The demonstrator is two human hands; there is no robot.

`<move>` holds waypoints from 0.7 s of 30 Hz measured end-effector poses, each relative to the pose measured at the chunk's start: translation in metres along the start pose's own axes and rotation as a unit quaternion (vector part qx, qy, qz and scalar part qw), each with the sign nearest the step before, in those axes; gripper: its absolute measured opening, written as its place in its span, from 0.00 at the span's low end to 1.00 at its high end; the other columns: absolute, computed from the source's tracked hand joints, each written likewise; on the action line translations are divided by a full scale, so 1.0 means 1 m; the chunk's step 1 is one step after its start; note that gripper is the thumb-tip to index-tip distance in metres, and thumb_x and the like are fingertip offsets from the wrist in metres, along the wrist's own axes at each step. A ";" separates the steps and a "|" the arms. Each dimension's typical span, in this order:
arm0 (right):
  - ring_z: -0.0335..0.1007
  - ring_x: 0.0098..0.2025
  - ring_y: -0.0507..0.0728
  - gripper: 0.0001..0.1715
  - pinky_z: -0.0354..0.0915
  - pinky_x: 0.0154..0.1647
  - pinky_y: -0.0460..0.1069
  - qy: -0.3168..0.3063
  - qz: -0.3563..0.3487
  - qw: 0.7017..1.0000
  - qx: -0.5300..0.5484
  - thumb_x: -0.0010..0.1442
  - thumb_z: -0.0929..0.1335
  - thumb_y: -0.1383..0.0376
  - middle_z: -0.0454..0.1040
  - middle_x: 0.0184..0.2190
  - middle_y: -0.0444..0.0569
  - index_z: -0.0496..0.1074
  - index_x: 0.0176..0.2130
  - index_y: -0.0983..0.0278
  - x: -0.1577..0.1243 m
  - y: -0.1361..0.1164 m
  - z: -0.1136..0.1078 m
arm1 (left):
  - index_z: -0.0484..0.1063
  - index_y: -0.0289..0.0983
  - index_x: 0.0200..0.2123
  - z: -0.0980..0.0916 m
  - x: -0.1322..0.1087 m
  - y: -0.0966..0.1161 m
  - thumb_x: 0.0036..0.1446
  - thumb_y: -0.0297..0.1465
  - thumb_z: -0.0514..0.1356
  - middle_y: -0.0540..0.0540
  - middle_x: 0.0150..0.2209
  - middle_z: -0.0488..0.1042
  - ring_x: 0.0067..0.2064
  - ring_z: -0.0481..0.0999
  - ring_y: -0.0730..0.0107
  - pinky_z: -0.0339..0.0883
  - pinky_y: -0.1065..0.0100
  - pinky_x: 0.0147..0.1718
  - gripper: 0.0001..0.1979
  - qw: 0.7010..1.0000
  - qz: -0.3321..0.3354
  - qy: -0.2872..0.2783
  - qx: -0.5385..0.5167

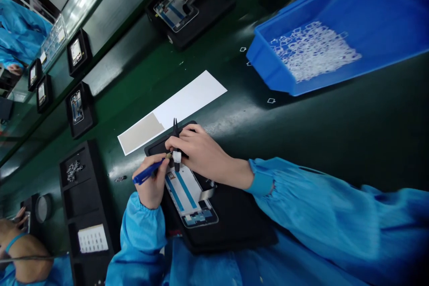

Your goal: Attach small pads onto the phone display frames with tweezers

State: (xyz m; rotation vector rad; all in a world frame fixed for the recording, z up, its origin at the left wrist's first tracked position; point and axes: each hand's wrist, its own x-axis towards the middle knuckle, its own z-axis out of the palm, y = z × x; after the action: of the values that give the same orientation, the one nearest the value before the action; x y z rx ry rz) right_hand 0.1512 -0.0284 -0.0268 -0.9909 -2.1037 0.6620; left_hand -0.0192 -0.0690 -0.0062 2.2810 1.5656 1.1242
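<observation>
The right hand (197,152) is closed in a pinch around black tweezers (175,143), thumb and forefinger pressed on their shaft. The tweezers stand nearly straight up and down in the picture, one end clear of the knuckles toward the far side of the bench, the other end at a small white piece (177,157) just under the fingers. The left hand (152,183) is curled around a blue pen-like tool (148,173), held between thumb and fingers. Its long axis runs slantwise, the blue handle pointing out toward the left edge of the bench, and its tip meets the tweezers at that same white piece. So both tools converge on one spot, with the two hands almost touching there.

That spot lies at the far end of a phone frame (189,199), which lies directly under and between the hands. The frame's long axis runs from the hands back toward the person, two blue stripes along it. It rests in a black tray (234,223) at the near edge of the bench (335,120). The left hand is beside the frame's left side; the right forearm crosses over the tray from the right.

Beyond the hands lies a white sheet (191,98) with a grey patch. A blue bin (335,22) of small clear parts sits well apart at the far right.
</observation>
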 end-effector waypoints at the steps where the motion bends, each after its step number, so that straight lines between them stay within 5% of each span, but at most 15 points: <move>1: 0.64 0.34 0.59 0.15 0.54 0.47 0.54 0.002 0.001 1.000 0.002 0.53 0.63 0.80 0.67 0.27 0.45 0.65 0.39 0.65 0.000 -0.001 0.000 | 0.72 0.37 0.37 0.000 0.000 -0.001 0.64 0.30 0.61 0.48 0.34 0.78 0.36 0.79 0.71 0.73 0.72 0.37 0.03 1.000 -0.009 -0.001 0.006; 10: 0.66 0.35 0.59 0.20 0.54 0.50 0.55 0.020 0.002 1.000 0.002 0.50 0.61 0.81 0.70 0.33 0.47 0.63 0.41 0.64 -0.003 -0.002 0.006 | 0.71 0.37 0.43 -0.007 0.002 -0.012 0.68 0.37 0.56 0.46 0.38 0.78 0.47 0.77 0.65 0.72 0.64 0.46 0.09 0.998 -0.030 -0.056 0.009; 21: 0.68 0.39 0.58 0.15 0.48 0.61 0.62 -0.033 0.014 0.997 0.067 0.57 0.64 0.75 0.72 0.39 0.43 0.64 0.44 0.61 -0.010 0.009 -0.010 | 0.68 0.37 0.45 -0.007 0.001 -0.006 0.65 0.31 0.60 0.47 0.37 0.79 0.41 0.79 0.69 0.74 0.69 0.40 0.07 0.998 -0.011 -0.029 -0.053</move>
State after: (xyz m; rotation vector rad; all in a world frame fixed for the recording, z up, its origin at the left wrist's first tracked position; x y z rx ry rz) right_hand 0.1669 -0.0299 -0.0306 -0.9356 -2.0748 0.8487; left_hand -0.0283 -0.0671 -0.0036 2.2014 1.4701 1.0984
